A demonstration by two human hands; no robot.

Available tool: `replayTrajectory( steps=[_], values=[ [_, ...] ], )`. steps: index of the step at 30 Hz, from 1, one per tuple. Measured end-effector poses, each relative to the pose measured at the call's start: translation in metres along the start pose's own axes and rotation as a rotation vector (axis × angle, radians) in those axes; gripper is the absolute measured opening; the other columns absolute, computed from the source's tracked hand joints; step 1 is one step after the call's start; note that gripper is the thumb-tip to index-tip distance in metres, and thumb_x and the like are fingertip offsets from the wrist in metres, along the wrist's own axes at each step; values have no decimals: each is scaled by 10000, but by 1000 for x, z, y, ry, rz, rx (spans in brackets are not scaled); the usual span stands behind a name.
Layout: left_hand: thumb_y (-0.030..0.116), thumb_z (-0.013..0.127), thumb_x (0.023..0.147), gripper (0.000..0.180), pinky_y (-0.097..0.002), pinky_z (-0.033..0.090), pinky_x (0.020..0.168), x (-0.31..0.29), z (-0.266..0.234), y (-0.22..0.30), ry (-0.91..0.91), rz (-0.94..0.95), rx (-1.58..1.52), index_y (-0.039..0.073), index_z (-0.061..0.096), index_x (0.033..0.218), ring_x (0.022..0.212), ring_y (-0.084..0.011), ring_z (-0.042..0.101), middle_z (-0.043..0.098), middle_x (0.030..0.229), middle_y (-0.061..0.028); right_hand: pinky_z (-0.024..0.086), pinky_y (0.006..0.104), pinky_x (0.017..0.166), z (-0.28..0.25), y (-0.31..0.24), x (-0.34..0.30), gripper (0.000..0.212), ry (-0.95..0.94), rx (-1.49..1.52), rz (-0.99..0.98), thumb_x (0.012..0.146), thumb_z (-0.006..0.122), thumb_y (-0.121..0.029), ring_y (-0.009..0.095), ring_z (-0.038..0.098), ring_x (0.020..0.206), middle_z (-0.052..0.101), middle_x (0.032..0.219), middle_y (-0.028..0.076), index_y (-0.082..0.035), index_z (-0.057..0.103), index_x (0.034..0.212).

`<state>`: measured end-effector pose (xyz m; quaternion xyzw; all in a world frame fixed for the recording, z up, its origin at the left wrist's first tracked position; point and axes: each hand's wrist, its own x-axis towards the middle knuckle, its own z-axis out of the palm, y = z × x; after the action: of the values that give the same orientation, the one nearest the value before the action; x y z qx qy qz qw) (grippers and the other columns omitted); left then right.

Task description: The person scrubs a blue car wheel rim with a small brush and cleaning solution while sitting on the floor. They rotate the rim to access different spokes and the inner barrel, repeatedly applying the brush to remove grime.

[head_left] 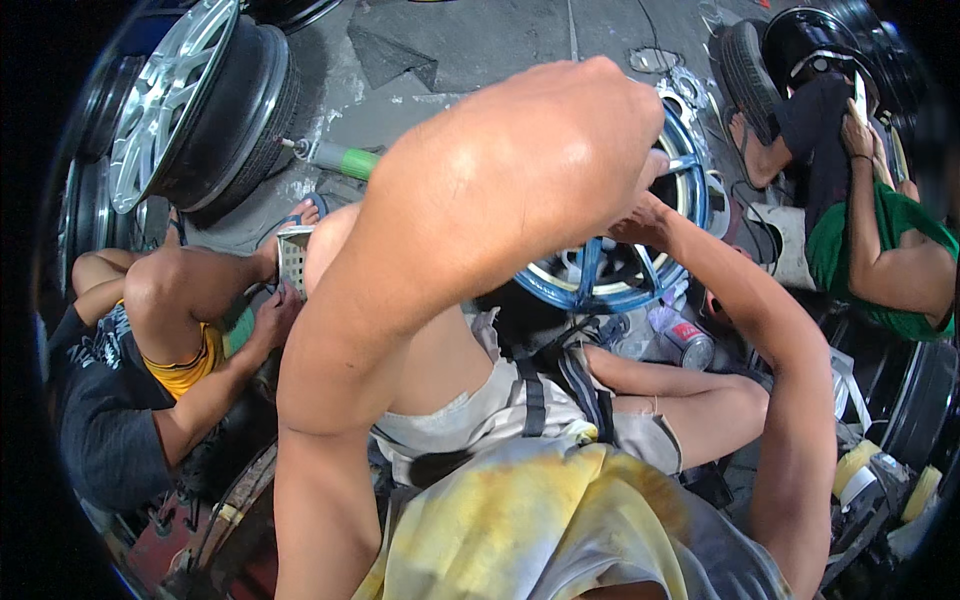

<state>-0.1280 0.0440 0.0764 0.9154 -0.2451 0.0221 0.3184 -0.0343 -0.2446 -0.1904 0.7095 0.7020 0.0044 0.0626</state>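
Floor (pixel 520 35): grey, scuffed and pale-marked, with wheels standing and people seated around it.
Left hand (pixel 590 135): raised over the wheel (pixel 590 268) in the camera's line of sight, back uppermost, fingers curled under. The fingertips were hidden; grip and contact could not be told.
Right hand (pixel 645 222): bent inward close to the left hand, over the spokes. Its fingers were mostly hidden; whether they were clamped on anything could not be told.
Wheel position: directly ahead of the seated person, just beyond the legs, spoked face toward the camera. Its support was not clear.
Wheel finish, done: blue on the visible lip and spokes, with a pale band inside the lip.
Wheel work, left: judged in progress, since both hands were grouped over it. The covered area and the amount outstanding could not be assessed.
Can (pixel 688 343): silver and red, on its side near the wheel's lower right.
Tool (pixel 342 158): green and grey, on the floor beyond the left forearm.
Left co-worker (pixel 110 400): seated, one hand at a perforated basket (pixel 292 252).
Right co-worker (pixel 885 255): in green, holding a pale flat object (pixel 860 98).
Silver wheel (pixel 172 110): upright, far left.
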Motion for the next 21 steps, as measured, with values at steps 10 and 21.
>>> replayTrajectory(
  steps=[10,21],
  values=[
    [223,682,994,314,-480,581,840,-11,-9,-10,79,33,43,-73,755,1073,891,-450,720,726,918,-285,561,464,893,-7,22,12,428,-130,301,44,1018,646,-514,349,675,1049,669,1115,149,-139,641,1225],
    [262,684,1003,344,-490,577,850,-14,3,-18,163,108,86,-60,761,1095,908,-437,731,737,945,-269,539,412,956,-2,-5,-20,637,-108,232,131,1002,681,-272,270,600,1091,530,1159,88,-512,485,1559]
  ],
)
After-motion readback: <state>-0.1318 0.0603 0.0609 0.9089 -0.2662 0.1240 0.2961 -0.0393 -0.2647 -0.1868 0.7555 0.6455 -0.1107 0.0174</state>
